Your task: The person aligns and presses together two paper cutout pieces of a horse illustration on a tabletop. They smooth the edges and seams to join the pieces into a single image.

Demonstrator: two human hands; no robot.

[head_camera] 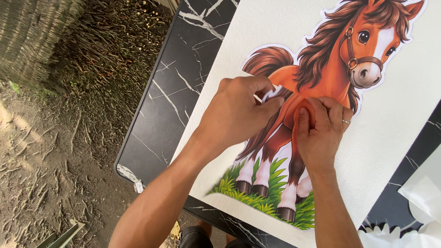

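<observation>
My left hand point(234, 115) pinches a white scrap of backing point(272, 93) at the horse sticker point(330, 69), which lies on the white board point(395, 124) on the black marble surface point(174, 92). My right hand point(321, 133) presses its belly flat. Head and legs look stuck; the middle seems left.

Orange-brown horse sticker point(335, 69) with green grass, white board point(399, 128), black white-veined marble table point(174, 101), perhaps laminate.
</observation>
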